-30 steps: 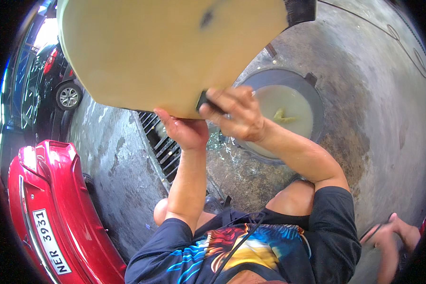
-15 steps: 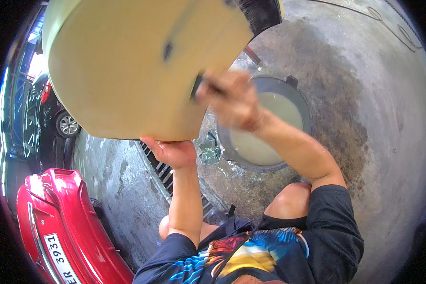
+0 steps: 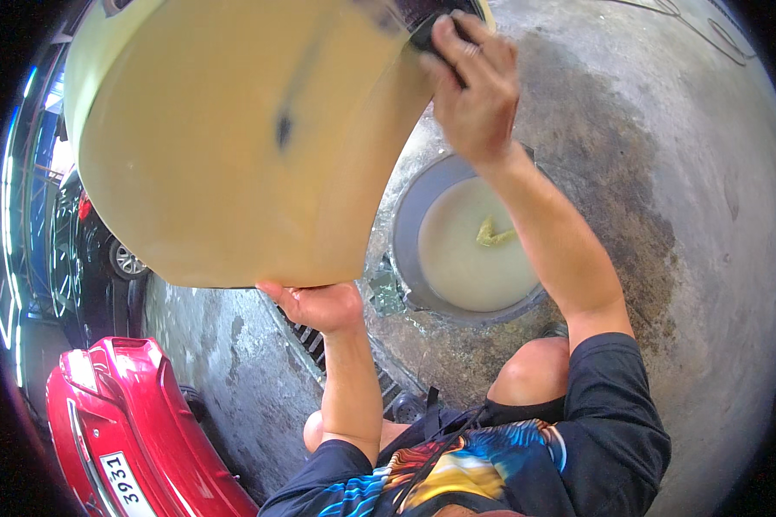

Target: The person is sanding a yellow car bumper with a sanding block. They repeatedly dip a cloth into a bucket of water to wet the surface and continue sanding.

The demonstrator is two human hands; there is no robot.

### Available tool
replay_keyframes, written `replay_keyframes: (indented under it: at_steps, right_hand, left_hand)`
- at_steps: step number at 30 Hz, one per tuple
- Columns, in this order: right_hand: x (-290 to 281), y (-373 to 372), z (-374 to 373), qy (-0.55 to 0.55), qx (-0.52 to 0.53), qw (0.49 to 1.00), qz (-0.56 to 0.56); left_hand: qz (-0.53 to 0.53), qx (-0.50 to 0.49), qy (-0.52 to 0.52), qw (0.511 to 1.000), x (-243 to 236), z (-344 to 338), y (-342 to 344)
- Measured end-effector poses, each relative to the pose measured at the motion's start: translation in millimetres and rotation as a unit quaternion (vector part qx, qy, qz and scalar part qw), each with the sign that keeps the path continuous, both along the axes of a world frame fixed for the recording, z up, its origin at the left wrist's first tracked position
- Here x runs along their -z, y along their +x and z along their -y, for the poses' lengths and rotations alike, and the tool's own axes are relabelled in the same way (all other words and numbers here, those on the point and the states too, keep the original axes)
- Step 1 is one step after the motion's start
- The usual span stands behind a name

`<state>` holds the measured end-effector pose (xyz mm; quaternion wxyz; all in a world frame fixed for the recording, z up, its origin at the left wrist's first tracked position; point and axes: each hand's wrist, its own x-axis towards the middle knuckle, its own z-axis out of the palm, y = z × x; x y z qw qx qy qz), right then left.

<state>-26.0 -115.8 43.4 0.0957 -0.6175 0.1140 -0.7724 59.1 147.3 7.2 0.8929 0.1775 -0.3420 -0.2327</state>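
A large car body panel (image 3: 207, 172), dull yellow-beige with a dark smudged spot, fills the upper left and middle. My left hand (image 3: 319, 306) grips its lower edge from below; the thumb shows, and the other fingers are mostly behind the rim. At the panel's upper right corner, my right hand (image 3: 483, 95) is closed round a small black sanding block (image 3: 424, 36). The block lies against the panel's edge next to a black part of its surface. The hand's fingertips are slightly blurred.
Below my right forearm stands a round grey tub (image 3: 408, 237) of cloudy water with a yellowish piece (image 3: 491, 233) in it. A floor grate (image 3: 306, 345) runs under my left arm. At left are a red bumper (image 3: 147, 414) and a dark car (image 3: 86, 250). A hose (image 3: 716, 39) lies far right.
My right hand has slid the block up along the panel's right edge to its upper corner. My left hand still supports the lower edge. The whole view has shifted slightly.
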Motion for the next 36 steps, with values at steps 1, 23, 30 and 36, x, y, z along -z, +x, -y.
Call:
replay_keyframes:
  at_steps: [1, 23, 30, 36]
  right_hand:
    - [-2.0, -0.8, 4.1, 0.024, 0.022, 0.999, 0.0]
    - [15.8, -4.2, 24.9, 0.024, 0.039, 0.998, -0.035]
    - [14.1, -5.7, 30.4, 0.014, 0.033, 0.999, -0.014]
    - [19.6, -7.5, 28.1, -0.021, 0.007, 1.0, 0.019]
  left_hand:
    - [-0.038, -0.075, 0.036, 0.996, 1.1, 1.4, 0.2]
    - [-0.03, -0.034, 0.049, 0.998, 0.9, -0.5, 3.6]
    - [-0.094, -0.103, 0.053, 0.989, -6.1, 7.6, -9.5]
    - [-0.04, -0.038, 0.034, 0.998, 6.5, 0.5, 6.9]
